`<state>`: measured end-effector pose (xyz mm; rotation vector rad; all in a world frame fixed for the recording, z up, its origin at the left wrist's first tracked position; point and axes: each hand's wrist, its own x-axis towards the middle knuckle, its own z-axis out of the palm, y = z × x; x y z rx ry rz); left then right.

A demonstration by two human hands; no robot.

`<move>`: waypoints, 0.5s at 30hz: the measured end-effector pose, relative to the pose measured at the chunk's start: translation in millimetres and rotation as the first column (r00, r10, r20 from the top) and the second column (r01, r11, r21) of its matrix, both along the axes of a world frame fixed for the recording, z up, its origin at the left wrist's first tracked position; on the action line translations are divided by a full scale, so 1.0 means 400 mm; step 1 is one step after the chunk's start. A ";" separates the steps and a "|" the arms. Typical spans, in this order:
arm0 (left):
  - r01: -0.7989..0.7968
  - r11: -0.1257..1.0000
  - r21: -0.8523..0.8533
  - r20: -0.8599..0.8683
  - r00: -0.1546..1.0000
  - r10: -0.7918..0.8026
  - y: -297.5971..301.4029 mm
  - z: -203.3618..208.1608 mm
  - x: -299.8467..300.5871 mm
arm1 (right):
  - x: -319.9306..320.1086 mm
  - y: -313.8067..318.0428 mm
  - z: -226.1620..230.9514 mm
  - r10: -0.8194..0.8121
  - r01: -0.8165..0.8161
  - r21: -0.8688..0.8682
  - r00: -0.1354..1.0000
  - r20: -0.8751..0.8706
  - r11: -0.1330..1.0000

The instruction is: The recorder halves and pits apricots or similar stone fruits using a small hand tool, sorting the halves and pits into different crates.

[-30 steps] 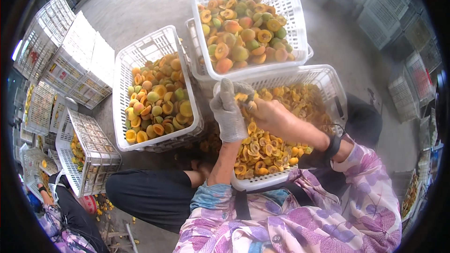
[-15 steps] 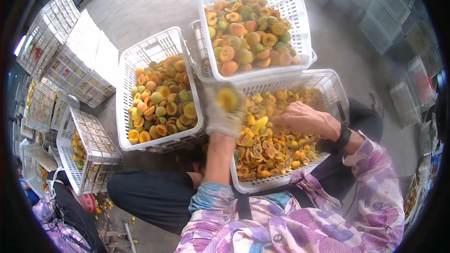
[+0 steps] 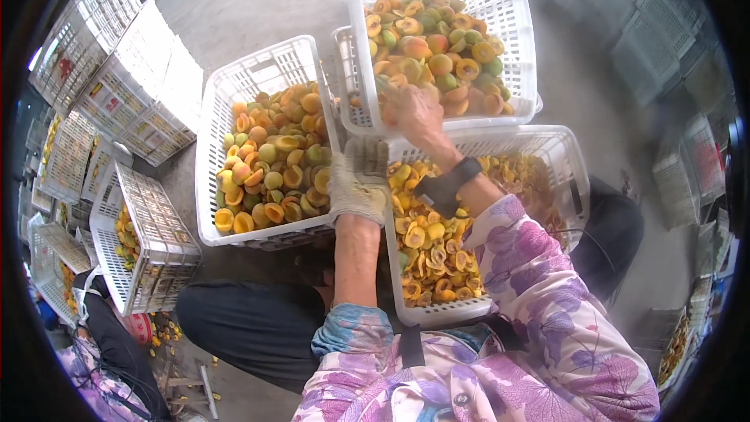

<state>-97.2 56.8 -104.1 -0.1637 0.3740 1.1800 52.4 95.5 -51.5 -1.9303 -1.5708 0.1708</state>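
My right hand point(image 3: 418, 116), bare with a dark watch on the wrist, reaches over the near left edge of the raised white crate point(image 3: 525, 39). Its blurred fingers bend down at the apricot halves point(image 3: 441, 51) inside; what they grip is hard to see. My left hand point(image 3: 359, 180), in a pale work glove, hovers between the left crate and the near crate, its fingers curled and their contents hidden. Below my right forearm, the near white crate point(image 3: 574, 160) holds opened, yellow apricot pieces point(image 3: 430, 242). Pitted apricot halves point(image 3: 273, 156) fill much of the left white crate point(image 3: 205, 195).
The raised crate rests on another white crate point(image 3: 348, 94). White crates point(image 3: 133, 78) are stacked at the left, near a tilted crate of fruit point(image 3: 160, 266). Another person's dark-trousered leg point(image 3: 117, 344) shows at lower left. More crates point(image 3: 683, 160) line the right.
My right hand has moved from the near crate up and left to the raised crate. My gloved left hand has shifted slightly left and down; the apricot half seen at it is out of sight.
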 end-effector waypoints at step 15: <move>-0.022 0.985 0.172 -0.015 1.000 0.025 -0.110 0.202 0.137 | 0.010 -0.351 0.147 0.142 -0.122 0.247 0.988 -0.065 0.961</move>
